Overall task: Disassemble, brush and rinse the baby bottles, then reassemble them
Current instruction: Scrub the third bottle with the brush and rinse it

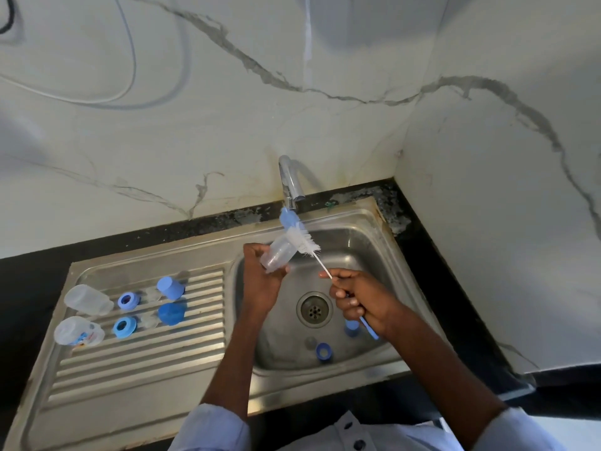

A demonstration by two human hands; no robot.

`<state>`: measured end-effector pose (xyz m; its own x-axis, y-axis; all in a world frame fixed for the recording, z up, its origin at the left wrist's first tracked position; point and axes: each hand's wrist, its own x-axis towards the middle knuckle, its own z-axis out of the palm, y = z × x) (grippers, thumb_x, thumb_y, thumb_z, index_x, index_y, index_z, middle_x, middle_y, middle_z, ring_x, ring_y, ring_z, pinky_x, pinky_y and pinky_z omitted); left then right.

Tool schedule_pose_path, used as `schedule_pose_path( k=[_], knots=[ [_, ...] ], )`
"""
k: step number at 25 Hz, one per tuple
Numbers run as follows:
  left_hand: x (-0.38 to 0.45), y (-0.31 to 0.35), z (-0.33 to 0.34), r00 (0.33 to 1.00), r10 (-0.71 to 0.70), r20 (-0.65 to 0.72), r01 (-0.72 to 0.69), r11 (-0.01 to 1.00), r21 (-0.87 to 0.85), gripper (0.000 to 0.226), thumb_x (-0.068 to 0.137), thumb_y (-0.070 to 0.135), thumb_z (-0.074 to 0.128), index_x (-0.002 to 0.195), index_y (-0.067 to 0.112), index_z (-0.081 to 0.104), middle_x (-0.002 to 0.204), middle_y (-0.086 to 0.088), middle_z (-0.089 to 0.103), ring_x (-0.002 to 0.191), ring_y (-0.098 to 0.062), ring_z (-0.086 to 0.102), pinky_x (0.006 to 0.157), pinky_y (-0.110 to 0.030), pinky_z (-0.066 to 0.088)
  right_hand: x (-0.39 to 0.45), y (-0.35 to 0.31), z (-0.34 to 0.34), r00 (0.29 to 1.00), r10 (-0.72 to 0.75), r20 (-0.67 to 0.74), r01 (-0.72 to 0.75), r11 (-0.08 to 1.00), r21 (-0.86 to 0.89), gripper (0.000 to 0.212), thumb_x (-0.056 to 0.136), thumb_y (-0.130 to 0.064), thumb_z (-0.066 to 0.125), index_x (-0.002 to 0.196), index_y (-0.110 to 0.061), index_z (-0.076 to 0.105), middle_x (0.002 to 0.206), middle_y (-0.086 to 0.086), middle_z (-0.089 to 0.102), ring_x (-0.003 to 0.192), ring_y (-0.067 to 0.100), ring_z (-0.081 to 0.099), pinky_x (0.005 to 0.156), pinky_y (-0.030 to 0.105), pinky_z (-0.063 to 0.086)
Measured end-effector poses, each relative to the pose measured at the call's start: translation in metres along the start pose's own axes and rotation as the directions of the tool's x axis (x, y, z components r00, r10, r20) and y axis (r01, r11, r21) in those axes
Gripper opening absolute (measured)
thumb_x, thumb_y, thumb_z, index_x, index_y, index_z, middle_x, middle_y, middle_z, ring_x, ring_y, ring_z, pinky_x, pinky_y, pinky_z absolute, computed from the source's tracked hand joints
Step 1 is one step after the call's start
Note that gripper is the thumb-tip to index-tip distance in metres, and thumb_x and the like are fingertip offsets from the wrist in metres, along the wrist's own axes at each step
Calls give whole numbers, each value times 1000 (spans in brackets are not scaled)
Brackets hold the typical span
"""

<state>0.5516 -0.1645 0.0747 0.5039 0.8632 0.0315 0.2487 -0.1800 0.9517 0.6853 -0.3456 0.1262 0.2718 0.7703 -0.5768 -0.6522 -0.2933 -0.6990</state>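
While left hand (260, 281) grips empty bottle (279, 253), right hand (361, 299) fingers grip brush (300, 237); sink (364, 236) holds blue ring (323, 351).

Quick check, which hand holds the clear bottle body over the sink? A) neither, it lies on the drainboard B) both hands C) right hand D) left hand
D: the left hand grips the clear bottle body above the sink, while the right hand holds the bottle brush by its handle.
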Motion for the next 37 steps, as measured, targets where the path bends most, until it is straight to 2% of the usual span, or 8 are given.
schedule_pose_path(
  k=[4, 8, 10, 13, 16, 28, 32, 37],
  knots=[
    [5, -7, -3, 958, 286, -10, -241, 824, 513, 53, 70, -12, 75, 108, 15, 49, 119, -3, 44, 92, -22, 55, 70, -32, 50, -15, 2, -2, 996, 69, -56, -71, 997, -25, 31, 105, 0, 37, 123, -1, 62, 63, 2, 44, 41, 4, 27, 34, 16, 21],
    [0, -1, 30, 986, -156, -61, 160, 984, 81, 45, 82, 8, 81, 112, 17, 49, 119, -11, 62, 98, -25, 65, 69, -15, 51, -24, 19, -24, 945, -29, -327, -30, 985, -173, 31, 99, 1, 39, 115, -5, 65, 59, 2, 50, 41, 8, 36, 39, 19, 25],
    [-4, 3, 56, 883, -460, 90, 468, 851, -240, 46, 89, 24, 80, 121, 13, 49, 116, -15, 67, 93, -31, 73, 72, -34, 57, -27, 25, -45, 829, -207, -520, 13, 936, -352, 31, 95, -1, 44, 110, -11, 68, 64, 3, 60, 48, 14, 51, 44, 24, 37],
    [-14, 7, 89, 778, -564, 278, 628, 708, -322, 51, 92, 37, 76, 126, 12, 50, 109, -14, 72, 89, -33, 77, 61, -33, 55, -31, 27, -93, 609, -487, -625, -113, 727, -677, 28, 96, -5, 50, 109, -17, 71, 97, 6, 67, 85, 26, 67, 72, 33, 49],
    [-20, 11, 114, 766, -546, 338, 638, 710, -298, 52, 94, 38, 73, 130, 7, 52, 108, -15, 73, 85, -30, 76, 60, -30, 51, -26, 25, -142, 523, -567, -636, -200, 644, -738, 25, 95, -3, 51, 111, -13, 67, 113, 12, 53, 81, 29, 58, 76, 33, 43],
    [-21, 15, 134, 785, -536, 310, 615, 733, -290, 58, 95, 41, 71, 131, -2, 55, 115, -18, 75, 97, -31, 76, 72, -33, 53, 4, 15, -177, 581, -643, -499, -448, 260, -855, 26, 88, -8, 60, 114, -10, 59, 121, 14, 53, 106, 34, 56, 85, 40, 45],
    [-24, 7, 114, 814, -506, 285, 581, 722, -376, 51, 92, 34, 76, 129, 4, 58, 117, -18, 74, 97, -30, 76, 70, -32, 57, 12, 12, -145, 511, -801, -313, -237, 220, -946, 42, 84, -6, 63, 126, -6, 62, 124, 18, 55, 109, 39, 57, 93, 45, 47],
    [-19, 2, 88, 850, -432, 301, 526, 674, -518, 55, 83, 20, 86, 127, 3, 58, 118, -24, 71, 105, -36, 72, 90, -38, 58, 58, -6, -52, 810, -536, -240, 254, 689, -679, 41, 95, -43, 70, 130, -21, 65, 122, -5, 69, 113, 10, 65, 102, 36, 52]
  ],
)
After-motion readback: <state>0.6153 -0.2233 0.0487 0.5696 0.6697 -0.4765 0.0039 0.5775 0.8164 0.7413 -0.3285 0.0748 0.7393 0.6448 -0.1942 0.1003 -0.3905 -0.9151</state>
